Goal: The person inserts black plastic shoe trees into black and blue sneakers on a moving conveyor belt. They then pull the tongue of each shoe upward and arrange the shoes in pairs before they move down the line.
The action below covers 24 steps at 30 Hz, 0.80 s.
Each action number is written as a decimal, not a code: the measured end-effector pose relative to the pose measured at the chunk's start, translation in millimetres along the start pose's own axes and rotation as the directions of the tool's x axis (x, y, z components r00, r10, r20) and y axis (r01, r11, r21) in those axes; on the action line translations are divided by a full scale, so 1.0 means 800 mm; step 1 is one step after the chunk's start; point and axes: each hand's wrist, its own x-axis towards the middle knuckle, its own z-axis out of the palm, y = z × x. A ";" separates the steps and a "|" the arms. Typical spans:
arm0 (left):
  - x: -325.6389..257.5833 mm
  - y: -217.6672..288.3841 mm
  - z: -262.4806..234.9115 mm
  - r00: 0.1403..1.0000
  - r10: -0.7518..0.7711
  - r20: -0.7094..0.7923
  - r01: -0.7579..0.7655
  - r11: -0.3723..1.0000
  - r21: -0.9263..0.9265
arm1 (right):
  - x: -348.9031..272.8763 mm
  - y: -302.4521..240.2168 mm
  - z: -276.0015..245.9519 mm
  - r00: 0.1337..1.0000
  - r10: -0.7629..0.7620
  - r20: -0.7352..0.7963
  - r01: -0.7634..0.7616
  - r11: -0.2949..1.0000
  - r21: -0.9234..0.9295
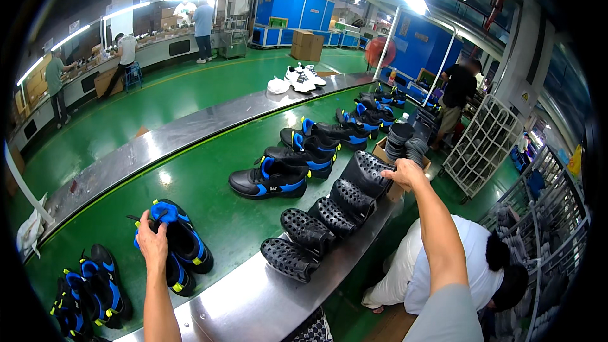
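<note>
At the near left, my left hand (152, 240) is closed on the blue padded collar of a black-and-blue shoe (166, 212), one of a pair standing on the green belt. My right hand (410, 176) reaches out to the right. Its fingers are curled against the lower end of a stack of grey insoles (415, 147), which stands in a cardboard box (382, 150); the fingertips are partly hidden. Just left of that hand, several black perforated clogs (288, 258) lie in a row along the metal edge (253, 301).
More black-and-blue shoes (269, 177) line the belt (202, 152). White shoes (303, 79) sit on the far metal ledge. At the lower right a person in white (437, 253) bends down close to my right arm. A wire cage (481, 145) and a rack (538, 228) stand beyond.
</note>
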 end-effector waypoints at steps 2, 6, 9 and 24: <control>-0.011 0.011 -0.012 1.000 0.026 -0.016 -0.026 0.999 -0.022 | 0.015 0.023 0.014 0.999 -0.048 -0.016 0.048 0.999 0.001; -0.035 0.032 -0.047 0.993 0.068 -0.097 -0.061 0.996 0.070 | 0.007 0.010 -0.010 0.960 -0.192 -0.205 0.196 0.981 0.001; -0.038 0.023 -0.065 0.958 0.225 -0.176 -0.204 0.971 0.128 | -0.028 -0.039 -0.069 0.871 -0.313 -0.379 0.335 0.942 -0.009; -0.120 0.094 -0.093 0.970 -0.217 0.108 0.158 0.226 -0.961 | -0.295 -0.432 -0.014 0.329 -0.902 0.279 0.684 0.431 0.588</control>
